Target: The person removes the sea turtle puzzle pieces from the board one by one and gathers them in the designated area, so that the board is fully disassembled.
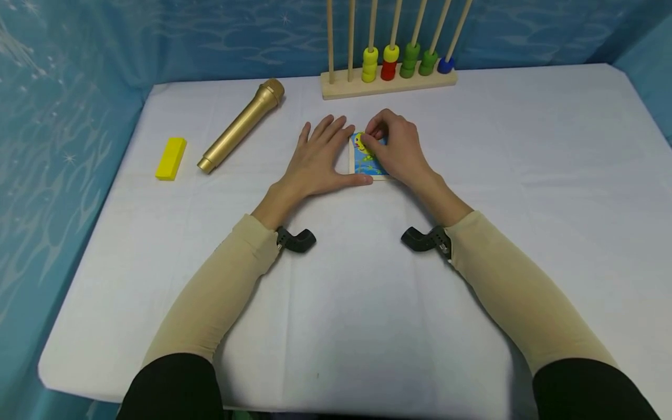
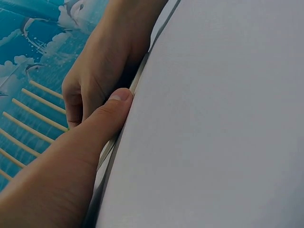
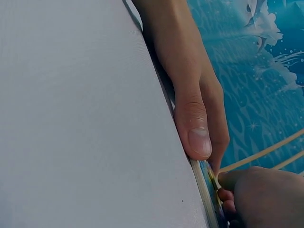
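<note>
A small square wooden picture puzzle (image 1: pixel 367 166), blue with a yellow figure, lies on the white table between both hands. My left hand (image 1: pixel 320 160) rests flat at its left side, fingers spread, with the straight thumb along the near edge; the left wrist view shows that thumb (image 2: pixel 121 95) at the board's rim. From the right, my right hand (image 1: pixel 401 143) reaches over the board with curled fingers. Its thumb and fingertips pinch at the yellow puzzle piece (image 1: pixel 360 140). The right part of the picture is hidden under this hand.
Behind the hands stands a wooden bead counter (image 1: pixel 388 87) with upright rods and coloured rings. A gold microphone (image 1: pixel 241 125) lies to the left, and a yellow block (image 1: pixel 171 158) farther left. Blue patterned cloth (image 1: pixel 236 41) hangs beyond the table's edge.
</note>
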A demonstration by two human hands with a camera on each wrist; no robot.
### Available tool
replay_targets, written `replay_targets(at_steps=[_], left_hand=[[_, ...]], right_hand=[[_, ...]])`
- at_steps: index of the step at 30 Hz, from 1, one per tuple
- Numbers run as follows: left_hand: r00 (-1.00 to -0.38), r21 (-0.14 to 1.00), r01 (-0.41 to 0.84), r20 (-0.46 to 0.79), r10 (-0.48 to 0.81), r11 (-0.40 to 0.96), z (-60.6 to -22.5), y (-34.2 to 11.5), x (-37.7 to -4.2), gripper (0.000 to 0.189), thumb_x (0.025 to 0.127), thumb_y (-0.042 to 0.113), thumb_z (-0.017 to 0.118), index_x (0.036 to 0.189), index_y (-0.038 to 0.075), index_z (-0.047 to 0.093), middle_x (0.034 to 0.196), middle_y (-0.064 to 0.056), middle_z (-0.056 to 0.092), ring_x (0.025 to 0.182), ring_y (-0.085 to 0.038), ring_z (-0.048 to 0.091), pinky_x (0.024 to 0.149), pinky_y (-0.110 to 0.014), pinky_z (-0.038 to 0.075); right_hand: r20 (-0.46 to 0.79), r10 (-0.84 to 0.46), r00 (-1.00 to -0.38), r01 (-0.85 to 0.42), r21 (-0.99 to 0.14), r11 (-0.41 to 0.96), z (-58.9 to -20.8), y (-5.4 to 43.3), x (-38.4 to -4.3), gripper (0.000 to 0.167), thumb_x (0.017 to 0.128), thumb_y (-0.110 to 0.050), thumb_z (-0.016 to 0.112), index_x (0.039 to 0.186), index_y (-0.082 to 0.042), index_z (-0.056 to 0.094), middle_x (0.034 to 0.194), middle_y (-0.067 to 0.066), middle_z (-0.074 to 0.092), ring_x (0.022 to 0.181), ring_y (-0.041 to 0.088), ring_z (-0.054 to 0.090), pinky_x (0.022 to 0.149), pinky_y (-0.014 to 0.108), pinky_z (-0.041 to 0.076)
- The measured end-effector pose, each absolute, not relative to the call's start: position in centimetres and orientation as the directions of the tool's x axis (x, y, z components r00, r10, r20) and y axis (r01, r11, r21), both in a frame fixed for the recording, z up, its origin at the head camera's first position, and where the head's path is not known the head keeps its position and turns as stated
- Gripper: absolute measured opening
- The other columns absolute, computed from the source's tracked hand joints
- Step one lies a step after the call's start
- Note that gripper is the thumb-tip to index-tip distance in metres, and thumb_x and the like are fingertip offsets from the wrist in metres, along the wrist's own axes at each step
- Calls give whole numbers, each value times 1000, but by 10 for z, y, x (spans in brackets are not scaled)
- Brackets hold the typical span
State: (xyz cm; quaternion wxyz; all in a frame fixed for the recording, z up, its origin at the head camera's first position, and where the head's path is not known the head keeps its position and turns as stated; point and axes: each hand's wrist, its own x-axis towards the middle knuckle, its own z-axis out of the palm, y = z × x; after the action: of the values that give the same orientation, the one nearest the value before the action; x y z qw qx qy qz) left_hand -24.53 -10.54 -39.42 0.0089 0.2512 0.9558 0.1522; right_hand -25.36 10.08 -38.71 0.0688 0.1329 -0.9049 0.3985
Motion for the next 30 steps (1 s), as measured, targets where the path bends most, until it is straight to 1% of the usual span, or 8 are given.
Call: replay_targets(at_steps=[2, 5, 9, 17, 21, 26, 30], left_hand=[[-874, 295, 477, 58, 482, 828, -394, -105, -245, 112, 81, 87, 63, 168, 24, 29, 177, 0, 18, 166, -22, 4, 132, -55, -5], [-875, 293, 475, 54, 482, 830, -394, -105, -245, 113, 81, 86, 63, 168, 24, 28, 178, 0, 17, 166, -22, 3, 132, -55, -5], [-873, 293, 477, 52, 485, 828, -395, -106, -246, 114, 81, 87, 63, 168, 24, 28, 178, 0, 17, 166, -22, 3, 132, -54, -6], [-866, 305, 489, 59, 496, 817, -394, -106, -248, 114, 80, 86, 65, 168, 22, 29, 177, -1, 18, 166, -22, 3, 132, -53, -6], [-865, 308, 489, 54, 498, 816, -393, -106, -248, 114, 81, 86, 65, 168, 23, 28, 178, 0, 17, 166, -22, 3, 132, -53, -6], [-867, 312, 486, 54, 496, 816, -392, -106, -247, 114, 81, 86, 65, 168, 23, 28, 177, 0, 17, 166, -21, 2, 132, -53, -5], [-869, 313, 483, 53, 493, 818, -393, -106, -247, 114, 80, 86, 65, 168, 23, 28, 177, 0, 18, 166, -21, 3, 133, -53, -5]], right_hand=[[233, -193, -953, -302, -705, 642, -387, 101, -254, 23, 103, -16, 67, 118, 1, 67, 105, 17, 69, 99, 27, 61, 99, 40, 40], [236, -209, -949, -315, -704, 637, -387, 102, -254, 26, 102, -16, 69, 122, 1, 69, 105, 17, 69, 97, 26, 61, 95, 37, 43], [218, -241, -946, -324, -690, 648, -384, 106, -254, 33, 100, -20, 74, 125, 1, 71, 104, 17, 66, 98, 27, 61, 91, 37, 45], [245, -295, -924, -382, -652, 655, -384, 115, -258, 41, 93, -29, 84, 125, -5, 76, 105, 13, 67, 97, 24, 60, 88, 32, 44], [250, -319, -914, -403, -649, 646, -383, 118, -258, 41, 90, -31, 86, 124, -8, 77, 107, 11, 68, 98, 23, 61, 88, 33, 44], [208, -323, -923, -376, -654, 656, -381, 120, -259, 41, 89, -31, 88, 120, -6, 76, 108, 11, 66, 99, 23, 60, 90, 33, 45], [163, -301, -939, -326, -693, 642, -380, 119, -259, 40, 90, -30, 86, 119, -5, 71, 108, 10, 68, 98, 20, 60, 89, 28, 46]])
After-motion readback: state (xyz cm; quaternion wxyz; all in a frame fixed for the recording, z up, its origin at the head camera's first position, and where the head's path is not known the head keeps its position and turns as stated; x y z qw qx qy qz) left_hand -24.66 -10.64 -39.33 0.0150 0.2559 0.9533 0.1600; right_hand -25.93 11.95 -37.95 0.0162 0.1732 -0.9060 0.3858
